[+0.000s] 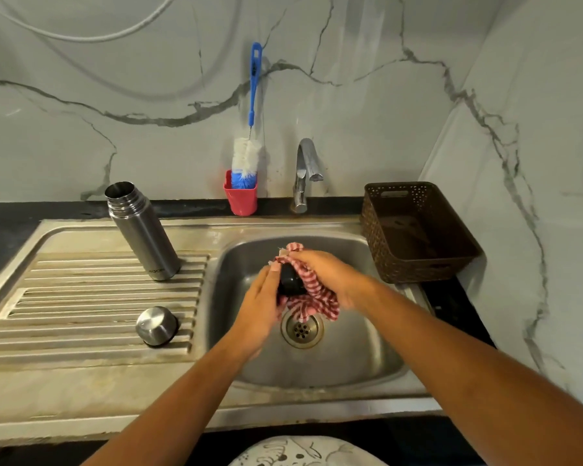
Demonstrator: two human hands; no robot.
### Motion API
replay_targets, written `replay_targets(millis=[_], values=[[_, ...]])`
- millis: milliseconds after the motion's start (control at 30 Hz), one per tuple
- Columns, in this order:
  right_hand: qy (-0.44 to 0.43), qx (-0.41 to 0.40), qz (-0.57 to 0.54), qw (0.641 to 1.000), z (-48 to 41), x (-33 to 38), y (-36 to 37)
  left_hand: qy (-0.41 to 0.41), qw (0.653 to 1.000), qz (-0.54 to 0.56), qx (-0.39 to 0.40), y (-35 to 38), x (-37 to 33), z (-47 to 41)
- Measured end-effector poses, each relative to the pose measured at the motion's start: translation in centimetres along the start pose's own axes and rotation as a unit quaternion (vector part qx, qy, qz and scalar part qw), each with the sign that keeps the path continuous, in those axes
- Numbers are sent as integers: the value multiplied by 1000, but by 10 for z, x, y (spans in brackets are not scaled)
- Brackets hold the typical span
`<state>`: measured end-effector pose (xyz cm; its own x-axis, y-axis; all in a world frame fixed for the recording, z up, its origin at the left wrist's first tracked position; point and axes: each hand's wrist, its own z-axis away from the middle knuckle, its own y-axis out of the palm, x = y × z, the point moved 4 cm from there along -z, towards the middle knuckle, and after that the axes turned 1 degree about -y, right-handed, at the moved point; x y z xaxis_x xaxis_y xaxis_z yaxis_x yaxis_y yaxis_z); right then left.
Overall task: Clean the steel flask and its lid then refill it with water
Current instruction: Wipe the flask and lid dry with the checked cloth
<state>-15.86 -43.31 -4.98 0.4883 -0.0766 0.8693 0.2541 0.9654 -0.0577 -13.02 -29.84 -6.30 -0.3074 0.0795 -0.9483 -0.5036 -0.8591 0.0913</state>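
1. Nearest the lens: both forearms are reaching in over the sink [367,361], with the hands meeting just above the drain [302,329].
2. The steel flask [142,230] is standing upright and uncapped on the drainboard [81,297], left of the basin, with nothing touching it. Judging it rigid, light while empty and slick if wet. Best taken mid-body with a full wrap, not by the threaded neck.
3. The checked cloth [317,297] is hanging soft and bunched, draped over the stopper.
4. The right hand [330,274] is gripping that cloth, fingers curled, pressing it onto the stopper from the right.
5. The left hand [260,307] is holding the stopper from the left, fingers lying fairly straight up its side. The thumb is hidden.
6. The steel cap [156,326] is sitting dome-up on the drainboard, near the basin edge and well apart from the flask. Smooth dome, so taking it by the rim looks safer.
7. The black stopper [290,280] is being held between both hands over the basin. Small, hard and likely slippery, so a drop would land in the sink.
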Motion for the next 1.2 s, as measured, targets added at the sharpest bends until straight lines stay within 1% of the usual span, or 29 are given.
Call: replay_targets(millis=[33, 67, 133, 167, 200, 233, 267, 300, 333, 367, 433, 467, 500, 533, 600, 667, 700, 767, 833, 867, 900, 1000, 1033, 1067, 1133, 1200], values=[[5, -3, -34, 999, 4, 4, -4, -17, 999, 40, 2, -3, -2, -2], [-11, -17, -66, 998, 6, 8, -10, -40, 996, 77, 6, -7, -4, -6], [-96, -56, -99, 989, 11, 18, -19, -97, 984, 148, 11, -15, -5, -12], [-154, -77, -77, 982, 16, 24, -20, -129, 977, 171, 15, -18, -4, -15], [-206, -92, -33, 974, 22, 30, -15, -157, 969, 189, 18, -18, -4, -15], [-260, -95, 39, 960, 26, 32, -8, -179, 962, 206, 27, -14, -6, -14], [-307, -92, 135, 938, 30, 30, 3, -189, 957, 215, 32, -9, -6, -12], [-340, -89, 240, 905, 29, 24, 15, -190, 957, 218, 28, -3, -7, -10], [-352, -91, 323, 874, 27, 20, 24, -187, 959, 211, 16, 2, -5, -9], [-337, -102, 366, 862, 23, 19, 29, -185, 962, 199, 6, 6, -1, -7], [-269, -111, 356, 888, 14, 25, 28, -192, 963, 188, -2, 9, 8, -7], [-247, -103, 347, 899, 10, 25, 27, -201, 960, 197, -6, 8, 11, -8], [-247, -91, 345, 901, 9, 25, 27, -211, 955, 208, -12, 6, 12, -8], [-266, -69, 342, 899, 9, 22, 28, -218, 951, 219, -16, 5, 9, -7], [-311, -2, 330, 891, 17, 16, 28, -225, 946, 232, -8, 2, 5, -5], [-309, 41, 335, 889, 20, 10, 25, -234, 945, 230, -5, 2, 8, -3], [-303, 29, 337, 891, 18, 8, 24, -231, 949, 213, -11, 2, 13, -3], [-290, -40, 334, 896, 12, 10, 24, -204, 964, 168, -32, 4, 17, -4], [-269, -104, 344, 894, 9, 14, 28, -179, 972, 147, -42, 6, 16, -6], [-270, -107, 340, 894, 8, 14, 29, -176, 972, 149, -42, 6, 15, -7], [-279, -83, 327, 899, 8, 13, 29, -182, 969, 162, -39, 3, 14, -8], [-299, 40, 265, 916, 17, 10, 22, -227, 952, 204, -6, -6, 18, -10], [-287, 52, 243, 925, 19, 8, 18, -235, 950, 207, 7, -7, 19, -10], [-270, 35, 225, 936, 18, 8, 15, -235, 950, 203, 16, -6, 21, -9], [-225, -34, 181, 957, 12, 12, 11, -235, 952, 193, 36, 2, 22, -5], [-196, -85, 143, 966, 8, 15, 10, -238, 947, 207, 53, 8, 23, -4]])
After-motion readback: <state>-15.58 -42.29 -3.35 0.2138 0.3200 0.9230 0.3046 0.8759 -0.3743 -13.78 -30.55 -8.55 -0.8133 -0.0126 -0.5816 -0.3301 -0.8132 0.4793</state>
